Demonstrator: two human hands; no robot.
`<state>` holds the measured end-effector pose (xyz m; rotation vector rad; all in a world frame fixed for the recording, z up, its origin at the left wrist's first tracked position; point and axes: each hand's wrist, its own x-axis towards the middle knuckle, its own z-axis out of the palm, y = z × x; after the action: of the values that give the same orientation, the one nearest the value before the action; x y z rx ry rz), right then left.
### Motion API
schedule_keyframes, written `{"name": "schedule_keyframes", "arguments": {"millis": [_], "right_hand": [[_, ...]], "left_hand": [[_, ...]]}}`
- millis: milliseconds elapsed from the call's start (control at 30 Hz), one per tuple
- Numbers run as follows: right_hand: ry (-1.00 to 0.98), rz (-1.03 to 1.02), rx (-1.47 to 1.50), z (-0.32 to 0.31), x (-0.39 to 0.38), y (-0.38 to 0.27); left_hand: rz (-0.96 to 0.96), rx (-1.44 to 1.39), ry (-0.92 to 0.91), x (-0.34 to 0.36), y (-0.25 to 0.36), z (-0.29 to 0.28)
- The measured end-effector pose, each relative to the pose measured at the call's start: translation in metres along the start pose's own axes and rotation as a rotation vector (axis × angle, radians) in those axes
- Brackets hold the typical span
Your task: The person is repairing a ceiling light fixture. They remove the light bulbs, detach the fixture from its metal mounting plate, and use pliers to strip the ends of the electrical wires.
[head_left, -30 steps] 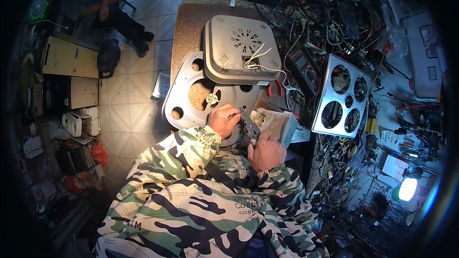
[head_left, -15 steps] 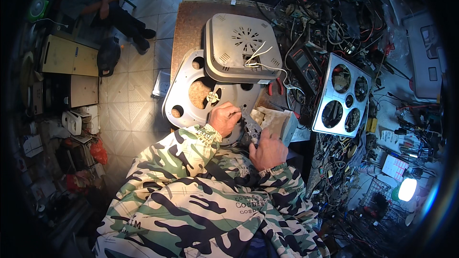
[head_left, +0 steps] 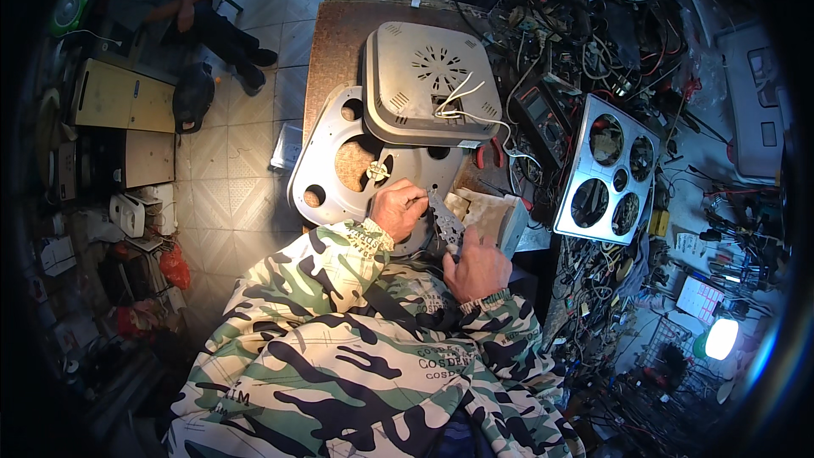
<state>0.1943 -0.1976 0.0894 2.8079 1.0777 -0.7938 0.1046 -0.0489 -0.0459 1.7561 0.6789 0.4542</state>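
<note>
Grey and dotted, a thin board (head_left: pixel 444 222) sits between our two hands, on the near side of the square beige box (head_left: pixel 431 44). We pinch its top end with our left hand (head_left: pixel 398 210), thumb and fingertips pressed together. We have our right hand (head_left: pixel 477 268) at its low end, with the thumb and a finger closed on it. We cannot see all of our fingers, because some are hidden. Our sleeves (head_left: pixel 335 263) have green, black and cream blotches.

A pale block (head_left: pixel 490 214) lies by our right hand, also nearer to us than the beige box. We cannot tell if our hand touches it. A big grey plate (head_left: pixel 343 209) with round holes pokes out from under the beige box, to its left and toward us. On that plate, near our left hand, we see a small cream disc (head_left: pixel 377 171). White wires (head_left: pixel 459 94) come out of the top of the beige box. Red pliers (head_left: pixel 481 157) lie just by its near right corner. To the right of the beige box we see a dark meter (head_left: pixel 540 116), and past it a shiny panel (head_left: pixel 598 170) with five holes. Far to its right, and nearer to us, a lamp (head_left: pixel 722 338) glows. Far to its left, a person (head_left: pixel 165 4) sits.
</note>
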Motion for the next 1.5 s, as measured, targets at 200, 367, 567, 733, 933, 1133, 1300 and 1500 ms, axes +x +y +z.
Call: {"name": "schedule_keyframes", "arguments": {"millis": [200,367,567,733,933,1133,1300,1500], "right_hand": [[0.012,0.024,0.022,0.004,0.0,0.001],[0.029,0.025,0.026,0.006,0.0,0.001],[0.041,0.014,0.023,0.002,0.003,0.003],[0.006,0.018,0.027,-0.009,0.007,0.002],[-0.063,0.055,0.126,-0.011,0.012,0.006],[-0.075,0.046,0.121,-0.013,0.012,0.004],[-0.057,0.007,0.249,0.0,0.014,0.009],[-0.054,0.005,0.366,0.01,0.012,0.007]], "left_hand": [[-0.235,-0.139,-0.179,-0.003,0.004,0.006],[-0.452,-0.58,-0.395,0.002,-0.002,-0.001],[-0.415,-0.64,-0.445,0.004,0.01,-0.005],[-0.411,-0.328,-0.512,0.018,0.009,-0.005],[-0.31,-0.285,-0.54,0.021,-0.002,-0.003],[-0.318,-0.272,-0.501,0.023,0.007,-0.006],[-0.291,-0.138,-0.455,0.022,0.004,-0.006],[-0.366,-0.442,-0.621,0.027,-0.006,-0.014]]}}
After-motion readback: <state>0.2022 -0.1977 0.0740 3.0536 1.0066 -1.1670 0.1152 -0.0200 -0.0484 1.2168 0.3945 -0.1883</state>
